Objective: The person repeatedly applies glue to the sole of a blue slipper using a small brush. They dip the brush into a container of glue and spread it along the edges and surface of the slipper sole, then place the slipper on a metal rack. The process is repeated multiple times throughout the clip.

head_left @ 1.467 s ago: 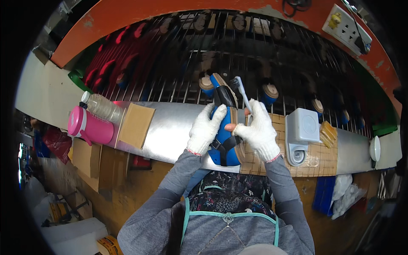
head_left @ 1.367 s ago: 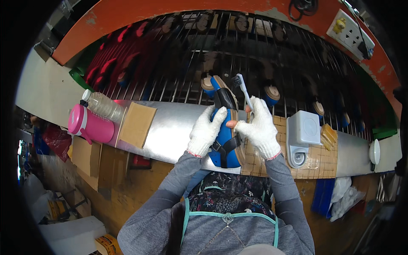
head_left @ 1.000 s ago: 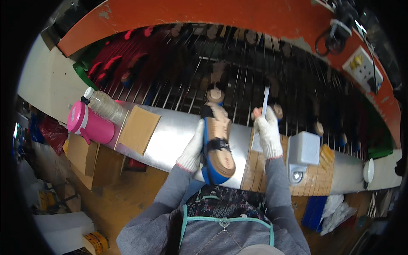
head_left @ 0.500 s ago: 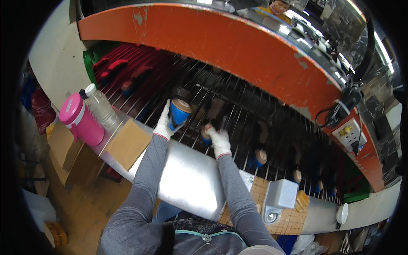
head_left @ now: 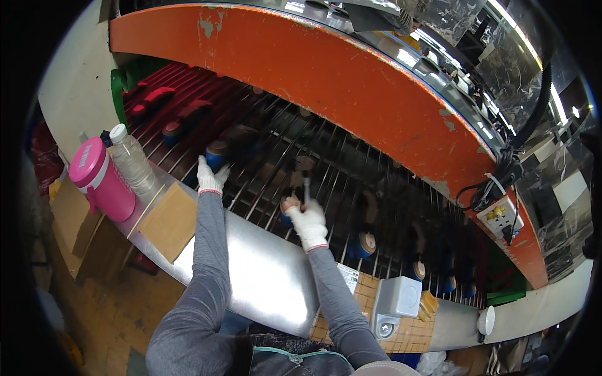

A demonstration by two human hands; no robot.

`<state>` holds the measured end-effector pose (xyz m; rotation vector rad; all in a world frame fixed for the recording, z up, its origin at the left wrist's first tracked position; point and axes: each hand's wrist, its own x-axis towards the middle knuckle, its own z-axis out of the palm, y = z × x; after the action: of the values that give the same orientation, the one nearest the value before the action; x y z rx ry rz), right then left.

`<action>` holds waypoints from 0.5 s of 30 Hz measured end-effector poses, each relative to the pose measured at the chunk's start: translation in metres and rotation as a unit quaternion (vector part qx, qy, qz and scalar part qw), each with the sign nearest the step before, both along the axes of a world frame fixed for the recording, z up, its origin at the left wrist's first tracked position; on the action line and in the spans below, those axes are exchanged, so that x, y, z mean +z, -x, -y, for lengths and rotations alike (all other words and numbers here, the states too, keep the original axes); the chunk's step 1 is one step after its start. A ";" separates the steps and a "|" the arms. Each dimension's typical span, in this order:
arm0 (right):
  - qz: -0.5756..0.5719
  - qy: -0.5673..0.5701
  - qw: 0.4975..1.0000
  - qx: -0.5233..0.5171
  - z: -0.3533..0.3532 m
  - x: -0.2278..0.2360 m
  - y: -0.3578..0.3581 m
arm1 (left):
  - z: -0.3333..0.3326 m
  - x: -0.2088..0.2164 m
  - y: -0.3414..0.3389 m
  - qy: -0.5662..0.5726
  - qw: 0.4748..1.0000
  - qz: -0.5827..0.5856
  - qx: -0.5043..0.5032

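Note:
My left hand (head_left: 212,178), in a white knitted glove, has its fingers and thumb around the near side of a blue shoe last (head_left: 217,159) with a tan top. Dark material extends from that last over the metal rods. My right hand (head_left: 308,225), also gloved, is closed around a thin, light stick-like tool (head_left: 306,190); motion blurs it and its tip is unclear. Just beside the right fingers is another blue last with a tan end (head_left: 287,215), partly hidden by the hand.
More blue lasts (head_left: 364,245) lie along the rod conveyor (head_left: 251,210). An orange beam (head_left: 301,81) arches over its far side. Along the near metal ledge (head_left: 266,269) are a pink jug (head_left: 106,182), a clear bottle (head_left: 133,161), cardboard (head_left: 168,222) and a white-grey device (head_left: 398,301).
My left hand has moved left and away, bringing the last from above the ledge side down to the rods. My right hand has shifted slightly left and nearer. The view has shifted a little.

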<state>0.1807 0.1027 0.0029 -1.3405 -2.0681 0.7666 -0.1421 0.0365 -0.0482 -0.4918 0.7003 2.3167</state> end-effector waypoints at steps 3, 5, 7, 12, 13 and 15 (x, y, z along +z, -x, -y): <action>0.079 -0.016 0.997 -0.018 0.018 0.010 0.026 | 0.004 0.006 -0.026 0.009 0.999 -0.044 -0.019; 0.098 0.001 0.995 -0.036 0.018 0.012 0.034 | 0.005 0.014 -0.050 0.037 0.997 -0.060 0.001; 0.041 0.043 0.998 -0.006 0.011 0.015 0.029 | 0.010 0.015 -0.081 0.091 0.985 -0.144 0.005; -0.083 0.122 0.989 -0.004 -0.008 0.025 -0.036 | 0.013 0.022 -0.142 -0.055 0.983 -0.135 -0.116; -0.209 0.193 0.959 0.009 -0.008 0.029 -0.055 | 0.014 0.029 -0.158 -0.028 0.980 -0.123 -0.157; -0.423 0.324 0.846 0.032 0.011 0.033 -0.094 | 0.030 0.047 -0.193 -0.003 0.955 -0.168 -0.244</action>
<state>0.2743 0.0913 0.0355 -0.9329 -1.1645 1.8061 0.0506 0.0064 -0.0016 0.0858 0.8613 1.9418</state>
